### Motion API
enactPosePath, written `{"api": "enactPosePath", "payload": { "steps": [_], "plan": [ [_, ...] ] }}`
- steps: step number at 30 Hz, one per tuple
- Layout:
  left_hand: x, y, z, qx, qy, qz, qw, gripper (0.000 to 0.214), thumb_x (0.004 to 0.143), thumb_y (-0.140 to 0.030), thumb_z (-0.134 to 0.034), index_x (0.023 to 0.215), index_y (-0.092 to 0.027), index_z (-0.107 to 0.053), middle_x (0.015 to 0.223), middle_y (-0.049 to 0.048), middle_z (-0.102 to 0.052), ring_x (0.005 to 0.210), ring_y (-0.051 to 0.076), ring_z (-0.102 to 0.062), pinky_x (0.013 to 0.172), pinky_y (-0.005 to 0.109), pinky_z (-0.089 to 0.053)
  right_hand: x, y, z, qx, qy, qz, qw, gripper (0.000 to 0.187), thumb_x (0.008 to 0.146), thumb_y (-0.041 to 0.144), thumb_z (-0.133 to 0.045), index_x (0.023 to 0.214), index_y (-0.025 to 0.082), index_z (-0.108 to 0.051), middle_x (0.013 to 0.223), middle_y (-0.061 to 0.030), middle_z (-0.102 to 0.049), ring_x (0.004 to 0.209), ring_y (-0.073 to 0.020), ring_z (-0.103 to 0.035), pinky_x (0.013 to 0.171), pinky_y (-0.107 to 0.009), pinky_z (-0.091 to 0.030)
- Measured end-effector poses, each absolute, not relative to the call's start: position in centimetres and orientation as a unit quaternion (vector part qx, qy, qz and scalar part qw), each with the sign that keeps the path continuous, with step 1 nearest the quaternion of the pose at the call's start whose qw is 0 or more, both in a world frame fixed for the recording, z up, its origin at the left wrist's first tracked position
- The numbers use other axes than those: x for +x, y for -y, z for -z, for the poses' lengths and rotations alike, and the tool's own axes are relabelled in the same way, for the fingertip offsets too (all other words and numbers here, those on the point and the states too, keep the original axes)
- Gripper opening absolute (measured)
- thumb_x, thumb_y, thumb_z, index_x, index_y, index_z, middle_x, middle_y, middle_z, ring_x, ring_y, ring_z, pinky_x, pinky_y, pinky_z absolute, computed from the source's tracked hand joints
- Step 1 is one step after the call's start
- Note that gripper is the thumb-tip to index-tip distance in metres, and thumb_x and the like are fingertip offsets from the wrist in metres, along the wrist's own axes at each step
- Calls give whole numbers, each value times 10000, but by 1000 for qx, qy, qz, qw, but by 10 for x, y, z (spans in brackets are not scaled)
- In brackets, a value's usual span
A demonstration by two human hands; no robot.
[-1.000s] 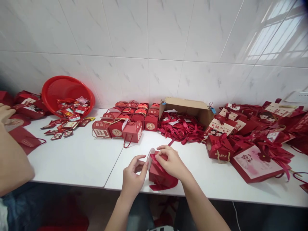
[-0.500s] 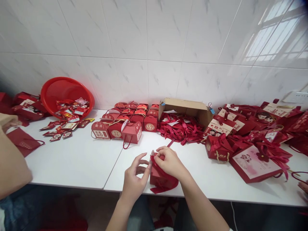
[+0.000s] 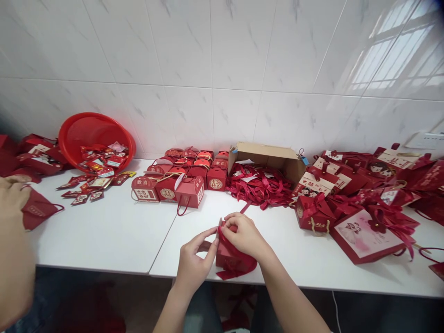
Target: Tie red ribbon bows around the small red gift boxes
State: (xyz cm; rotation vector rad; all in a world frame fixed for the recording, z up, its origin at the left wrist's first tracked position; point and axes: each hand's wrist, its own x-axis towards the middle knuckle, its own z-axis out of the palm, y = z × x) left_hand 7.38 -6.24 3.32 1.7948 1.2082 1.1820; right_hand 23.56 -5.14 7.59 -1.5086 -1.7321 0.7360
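A small red gift box wrapped with a dark red ribbon stands at the front edge of the white table. My right hand lies over the top of the box, fingers curled and pinching the ribbon there. My left hand is beside the box on its left, thumb and forefinger reaching up and touching the ribbon end near the box's top. The part of the ribbon under my right fingers is hidden.
Several finished red boxes stand behind. A cardboard box spills red ribbons. Red gift bags pile at right. A red basket with sweets leans on the wall. Another person's hand touches a red bag at left.
My left hand has closed in on the box's top, forefinger now at the ribbon. The white tab seen earlier is gone from view. The other person's arm shifted at the left.
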Motion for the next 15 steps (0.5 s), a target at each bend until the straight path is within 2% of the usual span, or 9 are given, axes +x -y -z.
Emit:
{"api": "enactPosePath", "payload": {
  "steps": [4, 7, 9, 12, 15],
  "plan": [
    [73, 64, -36, 706, -466, -417, 333, 344, 820, -352, -567, 1104, -175, -647, 1025, 88, -712, 765, 186, -697, 675, 267, -568, 238, 51, -71, -573, 663, -283, 390, 163, 793, 247, -548, 731, 216, -696, 1052, -64, -633, 1033, -220, -568, 925, -372, -391],
    [68, 64, -35, 713, -493, -378, 325, 398, 840, -413, -522, 1175, -220, -614, 1138, 67, -678, 923, 217, -678, 752, 298, -559, 247, 55, -65, -569, 620, -231, 489, 180, 812, 307, -552, 914, 215, -669, 1125, -86, -586, 1104, -231, -524, 962, -387, -373],
    [61, 63, -29, 719, -530, -332, 304, 427, 861, -453, -463, 1214, -247, -587, 1206, 51, -643, 1067, 238, -622, 872, 347, -517, 257, 64, -58, -572, 582, -187, 547, 181, 820, 300, -542, 959, 216, -623, 1101, -83, -577, 1086, -228, -517, 937, -387, -387],
    [40, 58, -12, 723, -597, -251, 240, 503, 880, -474, -381, 1282, -209, -528, 1311, 79, -560, 1261, 267, -465, 1079, 463, -303, 274, 85, -42, -598, 539, -169, 568, 126, 830, 291, -527, 921, 218, -576, 1003, -63, -575, 978, -216, -539, 820, -360, -428],
    [13, 52, 8, 685, -681, -199, 165, 557, 878, -454, -365, 1335, -150, -458, 1376, 130, -481, 1345, 302, -332, 1110, 559, -99, 284, 108, -19, -623, 521, -190, 552, 135, 830, 322, -536, 903, 212, -567, 951, -58, -572, 905, -210, -549, 738, -341, -441]
  ]
}}
